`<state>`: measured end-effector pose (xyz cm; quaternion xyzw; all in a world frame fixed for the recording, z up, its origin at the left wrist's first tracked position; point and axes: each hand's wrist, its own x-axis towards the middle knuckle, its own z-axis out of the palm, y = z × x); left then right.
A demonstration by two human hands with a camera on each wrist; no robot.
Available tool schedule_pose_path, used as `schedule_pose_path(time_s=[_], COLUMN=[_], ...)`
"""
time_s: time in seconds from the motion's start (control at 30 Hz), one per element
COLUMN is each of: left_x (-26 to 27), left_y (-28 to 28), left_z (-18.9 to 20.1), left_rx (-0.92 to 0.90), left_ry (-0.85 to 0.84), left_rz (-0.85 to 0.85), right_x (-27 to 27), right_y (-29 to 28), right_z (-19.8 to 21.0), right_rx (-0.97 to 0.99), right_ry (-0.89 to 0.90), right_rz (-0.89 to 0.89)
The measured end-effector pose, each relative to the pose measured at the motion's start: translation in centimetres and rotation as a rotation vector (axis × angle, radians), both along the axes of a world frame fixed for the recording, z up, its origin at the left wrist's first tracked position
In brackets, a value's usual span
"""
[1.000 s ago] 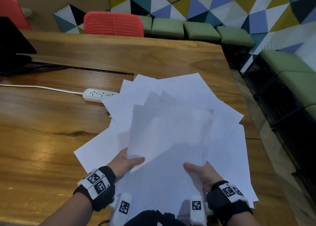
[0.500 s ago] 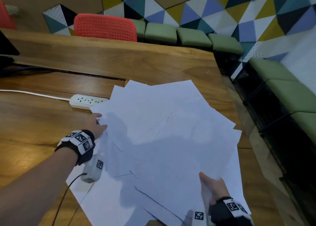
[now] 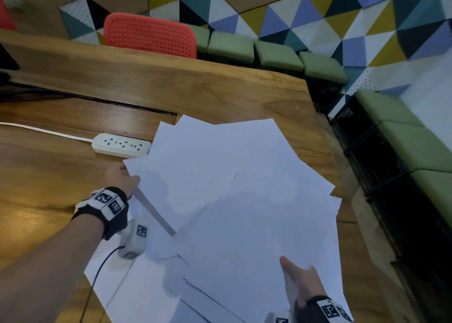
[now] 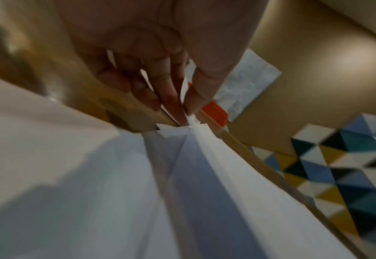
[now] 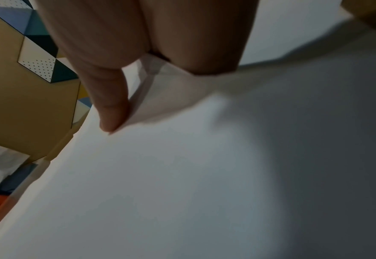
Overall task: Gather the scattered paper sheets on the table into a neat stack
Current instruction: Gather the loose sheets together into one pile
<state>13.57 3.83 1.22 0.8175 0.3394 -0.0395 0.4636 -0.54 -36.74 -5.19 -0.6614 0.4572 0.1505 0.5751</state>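
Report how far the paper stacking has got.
Done: the paper sheets overlap in one fanned pile on the table, not spread apart. In hand: the left hand pinches a far-left sheet corner; the right hand has a grip on the near edge. Left: corners point every way, so squaring remains.

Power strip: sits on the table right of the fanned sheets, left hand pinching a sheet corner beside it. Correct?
Not quite. The power strip lies left of the fanned sheets, not right, as the head view shows. The rest holds: the left hand pinches a sheet corner just in front of the strip, and the left wrist view shows paper between thumb and fingers.
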Motion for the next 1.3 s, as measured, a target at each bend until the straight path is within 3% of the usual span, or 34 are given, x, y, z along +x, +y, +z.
schedule_pose_path(time_s=[0.1, 0.23, 0.37, 0.47, 0.57, 0.67, 0.8, 0.87, 0.97, 1.07, 1.23, 1.3], left_x=[-3.1, -6.9, -9.3, -8.7, -6.4, -4.0, -2.8, -2.5, -2.0, -2.0, -2.3, -2.7], left_y=[0.3, 0.7, 0.7, 1.4, 1.1, -1.0, -4.0, -4.8, -5.2, -5.3, -4.1, -3.6], left_z=[-0.3, -1.2, -0.9, -0.1, 0.3, -0.5, -1.4, -1.1, -0.7, -0.6, -0.7, -0.1], left_rx=[0.066, 0.087, 0.153, 0.235, 0.462, 0.475, 0.533, 0.558, 0.461, 0.240, 0.010, -0.047], left_ry=[0.077, 0.160, 0.278, 0.262, 0.196, 0.208, 0.333, 0.369, 0.402, 0.333, 0.205, 0.232], left_rz=[-0.141, -0.184, -0.308, -0.291, -0.276, -0.403, -0.474, -0.465, -0.456, -0.397, -0.358, -0.397], right_x=[-0.2, -0.5, -0.9, -1.2, -1.2, -1.2, -1.4, -1.2, -1.0, -1.0, -0.6, -0.5], right_y=[0.3, 0.0, 0.2, -0.4, -0.8, -1.5, -5.8, -5.6, -4.6, -3.8, -2.1, -1.7], right_z=[0.4, 0.6, 0.4, -0.7, -1.4, -3.0, -11.7, -11.3, -8.9, -7.3, -4.6, -3.7], right_rx=[0.025, 0.117, 0.339, 0.439, 0.378, 0.302, 0.236, 0.233, 0.214, 0.221, 0.267, 0.251], right_ry=[-0.008, -0.032, -0.086, -0.095, -0.084, -0.059, -0.073, -0.062, -0.042, -0.013, -0.043, -0.050], right_rz=[0.038, -0.058, -0.069, -0.096, -0.076, -0.093, -0.097, -0.076, -0.064, -0.046, -0.083, -0.070])
